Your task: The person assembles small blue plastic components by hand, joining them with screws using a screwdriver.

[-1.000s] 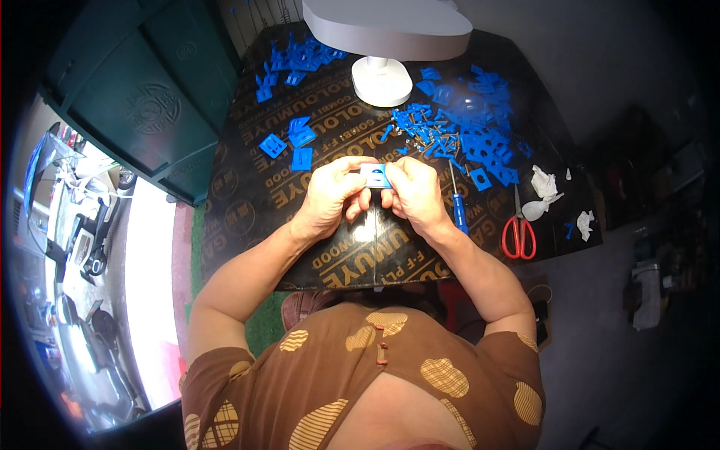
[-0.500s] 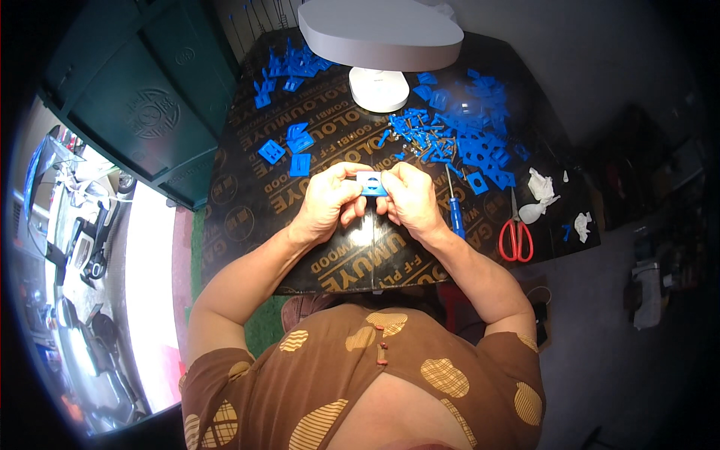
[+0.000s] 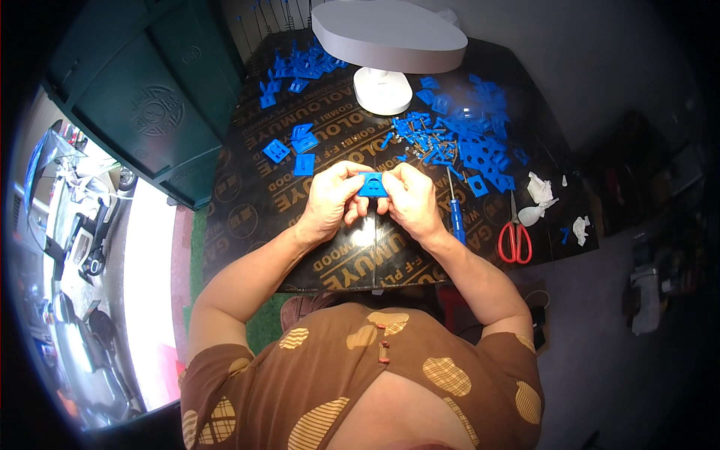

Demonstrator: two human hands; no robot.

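A small blue plastic plate (image 3: pixel 372 185) with a round recess in its middle is pinched between both my hands above the near part of the table. My left hand (image 3: pixel 330 196) grips its left end with thumb and fingers, and my right hand (image 3: pixel 411 199) grips the right end. The fingers behind the plate are partly hidden. Just right of my right hand lies a blue-handled screwdriver (image 3: pixel 456 216), its shaft pointing away from me. Several blue plates (image 3: pixel 302 142) lie on the table to the left, beyond my left hand.
Blue plates (image 3: pixel 480 142) and a heap of screws with blue parts (image 3: pixel 426 139) cover the back right. More blue pieces (image 3: pixel 307 64) sit at the far left. A white lamp (image 3: pixel 382 91) stands at the back. Red-handled scissors (image 3: pixel 515 243) and crumpled tissue (image 3: pixel 540 189) lie at right.
Both hands keep hold of the blue plate. Its face has tilted, so the bright glare on it is gone and its recess shows plainly. The whole view has shifted slightly.
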